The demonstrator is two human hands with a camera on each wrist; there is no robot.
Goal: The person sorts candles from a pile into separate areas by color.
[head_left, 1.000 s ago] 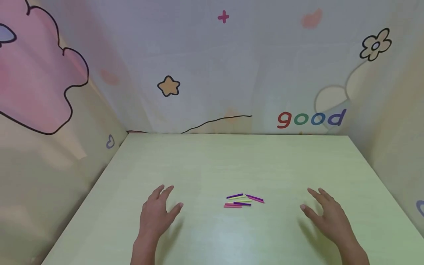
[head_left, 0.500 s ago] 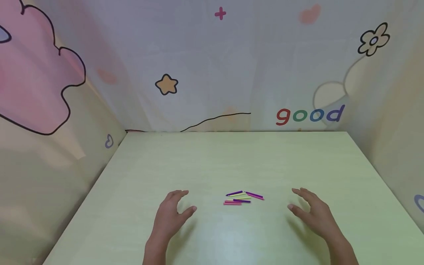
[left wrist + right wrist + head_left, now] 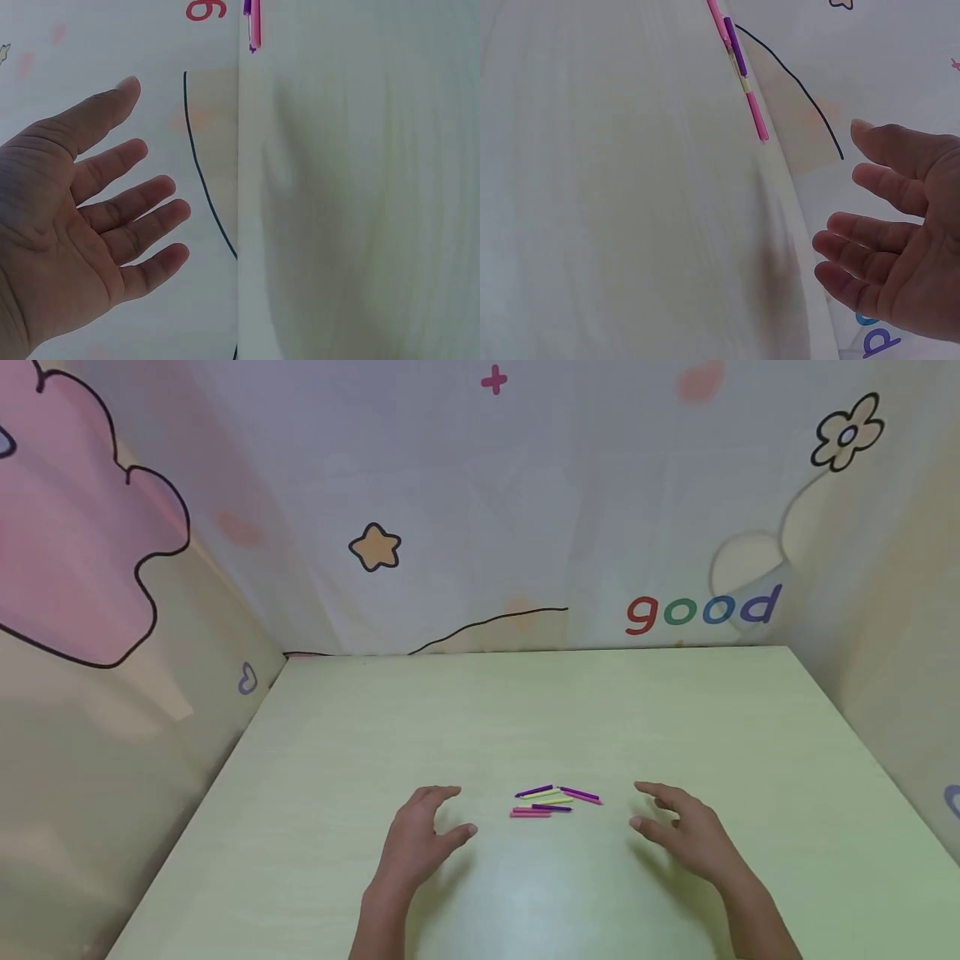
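Several thin short sticks in purple, pink and pale yellow lie in a loose group on the table; their exact kind is too small to tell. To the left of them hovers my left hand, thumb and fingers spread apart with nothing in them. My right hand hovers on the other side, likewise holding nothing. In the left wrist view the left palm faces the camera, fingers loosely extended. The right wrist view has the right hand with fingers slightly bent, near a row of sticks.
A pale green table spans the view. Behind it hangs a printed cloth with a star, a flower and the word "good". More printed cloth rises along the left side, and a plain stretch borders the right edge.
Both hands have moved inward, closer to the sticks from either side. The sticks lie as before on the table; the head view has shifted slightly.
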